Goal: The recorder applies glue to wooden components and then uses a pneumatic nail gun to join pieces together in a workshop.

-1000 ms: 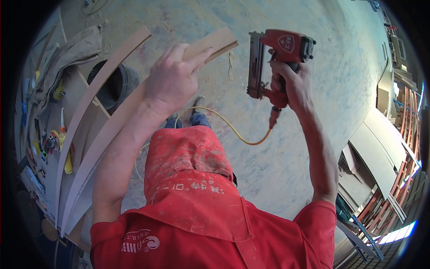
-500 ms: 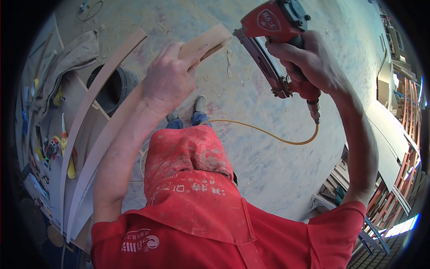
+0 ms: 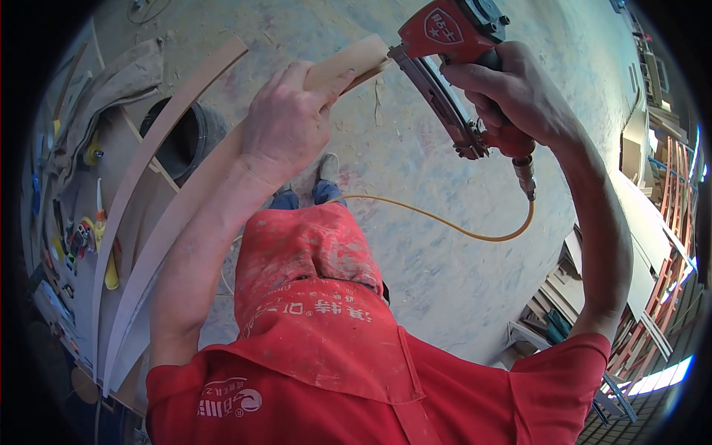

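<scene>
- The left hand (image 3: 285, 111) is clamping a curved wooden strip (image 3: 194, 194) near its far end; its grip is closing around the edges.
- The strip is extending from this end down along the left forearm to the lower left; a thin layer is showing beneath its far end.
- The right hand (image 3: 512, 93) is holding a red pneumatic stapler (image 3: 449, 33); its grip is wrapping the handle.
- The stapler nose is pointing at the strip's end; actual contact is not showing clearly.
- A yellow air hose (image 3: 489, 239) is running from the stapler's handle fitting toward the red apron (image 3: 319, 348).
- A second curved strip (image 3: 167, 122) is lying to the left of the held one, partly covering a dark bucket (image 3: 213, 135).
- On the left, a bench (image 3: 119, 159) is carrying a yellow-handled tool (image 3: 111, 274) and a crumpled grey cloth (image 3: 119, 78).
</scene>
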The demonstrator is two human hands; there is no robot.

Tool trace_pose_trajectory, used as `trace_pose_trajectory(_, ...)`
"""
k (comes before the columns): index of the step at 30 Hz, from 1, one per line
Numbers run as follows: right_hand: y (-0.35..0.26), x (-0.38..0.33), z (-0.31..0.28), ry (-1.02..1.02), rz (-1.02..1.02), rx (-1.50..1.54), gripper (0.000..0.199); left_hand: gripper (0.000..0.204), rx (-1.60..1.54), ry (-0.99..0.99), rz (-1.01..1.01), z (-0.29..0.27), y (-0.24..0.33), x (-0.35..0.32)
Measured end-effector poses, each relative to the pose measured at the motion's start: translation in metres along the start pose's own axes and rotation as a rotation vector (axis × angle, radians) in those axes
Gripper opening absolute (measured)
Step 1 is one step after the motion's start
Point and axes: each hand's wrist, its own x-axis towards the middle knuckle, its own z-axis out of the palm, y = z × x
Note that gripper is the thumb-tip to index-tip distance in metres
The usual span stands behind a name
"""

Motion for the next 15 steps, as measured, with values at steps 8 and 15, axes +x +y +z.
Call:
trace_pose_trajectory(8, 0.0041, 0.0028, 0.0019, 0.007, 0.012, 0.008, 0.027, 0.041, -0.005, 0.010, -0.002, 0.0005, 0.0012, 0.0000)
trace_pose_trajectory(15, 0.0043, 0.0028, 0.0013, -0.007, 0.010, -0.036, 0.029, 0.041, 0.019, 0.006, 0.003, 0.0002, 0.0009, 0.0007)
